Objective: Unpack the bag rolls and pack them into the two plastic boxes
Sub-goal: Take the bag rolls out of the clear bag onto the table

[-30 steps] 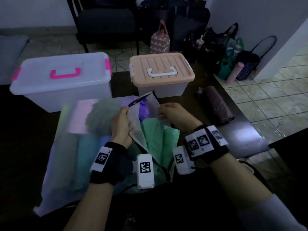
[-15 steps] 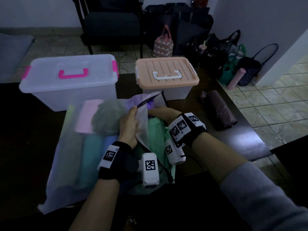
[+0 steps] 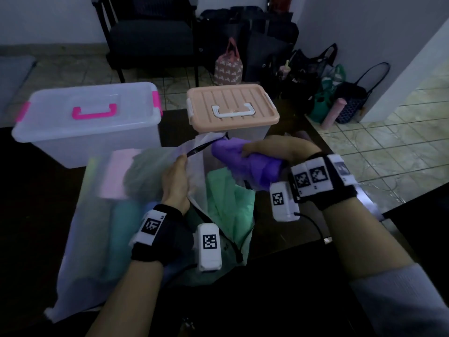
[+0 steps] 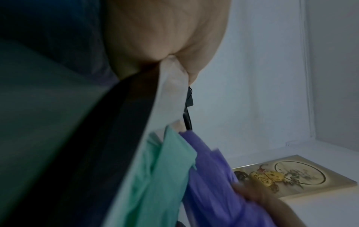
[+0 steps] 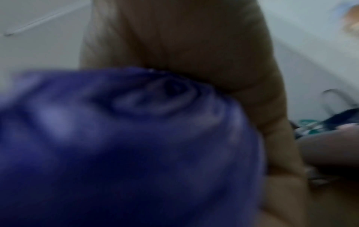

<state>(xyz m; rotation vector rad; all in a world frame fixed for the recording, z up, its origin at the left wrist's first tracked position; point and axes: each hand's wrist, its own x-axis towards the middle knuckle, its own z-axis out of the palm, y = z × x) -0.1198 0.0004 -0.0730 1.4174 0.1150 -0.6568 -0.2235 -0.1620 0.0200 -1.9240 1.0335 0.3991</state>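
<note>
On the dark table (image 3: pixel 286 237) in front of me I count two plastic boxes, both with lids shut: a large clear plastic box with pink handle and latches (image 3: pixel 90 122) on the left and a smaller clear box with a peach ribbed lid and white handle (image 3: pixel 230 108) to its right. I cannot tell what, if anything, is inside either. Nearer me lies a big translucent white zip bag (image 3: pixel 80 239); through its wall I make out several rolls in pink, grey-green and teal, too hazy to count, with loose mint-green plastic bags (image 3: pixel 228 200) spilling at its mouth. My left hand (image 3: pixel 176 183) pinches the bag's opened edge and lifts it. My right hand (image 3: pixel 279 149) has its fingers curled round one purple bag roll (image 3: pixel 245 164), held above the bag's mouth just in front of the peach-lidded box, long axis running left to right, its rolled end facing my right wrist
</note>
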